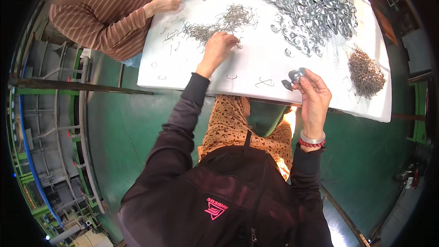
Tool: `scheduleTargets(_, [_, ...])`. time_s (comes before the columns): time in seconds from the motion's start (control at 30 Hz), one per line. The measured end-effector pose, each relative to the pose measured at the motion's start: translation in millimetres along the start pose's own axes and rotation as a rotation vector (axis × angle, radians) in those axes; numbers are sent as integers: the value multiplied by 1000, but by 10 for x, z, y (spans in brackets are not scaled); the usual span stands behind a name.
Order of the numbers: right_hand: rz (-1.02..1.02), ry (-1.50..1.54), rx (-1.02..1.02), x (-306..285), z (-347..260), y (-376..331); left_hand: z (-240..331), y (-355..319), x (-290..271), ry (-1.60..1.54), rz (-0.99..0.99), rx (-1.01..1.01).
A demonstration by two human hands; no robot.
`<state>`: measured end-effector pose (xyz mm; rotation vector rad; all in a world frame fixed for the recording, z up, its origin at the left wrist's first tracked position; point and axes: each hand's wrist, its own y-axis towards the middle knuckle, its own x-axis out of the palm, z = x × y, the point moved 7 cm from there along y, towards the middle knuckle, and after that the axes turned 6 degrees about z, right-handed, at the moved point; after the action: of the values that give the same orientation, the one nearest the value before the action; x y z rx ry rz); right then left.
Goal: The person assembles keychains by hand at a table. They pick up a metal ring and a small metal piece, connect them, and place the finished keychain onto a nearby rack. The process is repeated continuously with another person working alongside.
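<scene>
My left hand (pixel 215 51) reaches over the white table with its fingers pinched at a small bent wire hook (pixel 239 45). Just beyond it lies a loose heap of similar wire hooks (pixel 200 32). Near the table's front edge, my right hand (pixel 315 95) is raised and closed on a shiny round metal disc (pixel 298 73) with a raised centre. A second, darker metal piece (pixel 287 84) shows beside that disc at the fingertips; how the two are joined, if at all, I cannot tell. Some of the right fingers are hidden behind the thumb.
A big pile of metal discs (pixel 311 7) covers the far right of the white table (pixel 183 71). Brownish wire pieces (pixel 366 73) are heaped at the right edge. Loose hooks (pixel 264 82) lie near the front. A co-worker in a striped top (pixel 105 16) works at the far left.
</scene>
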<state>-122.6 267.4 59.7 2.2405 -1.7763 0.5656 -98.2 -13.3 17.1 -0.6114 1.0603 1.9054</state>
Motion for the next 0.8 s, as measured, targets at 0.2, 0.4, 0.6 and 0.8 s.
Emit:
scheduleTargets(0.2, [34, -62, -7, -155, -169, -181, -57, 12, 191, 225, -136, 179])
scheduleTargets(0.4, [84, -157, -7, -308, -56, -318, 193, -63, 148, -86, -25, 22])
scheduleTargets(0.6, [123, -182, 13, -402, 69, -389, 1359, -425, 169, -1003, -374, -282])
scheduleTargets(0.8, [141, -264, -17, -402, 66, -435, 1641, -597, 243, -1074, -555, -271])
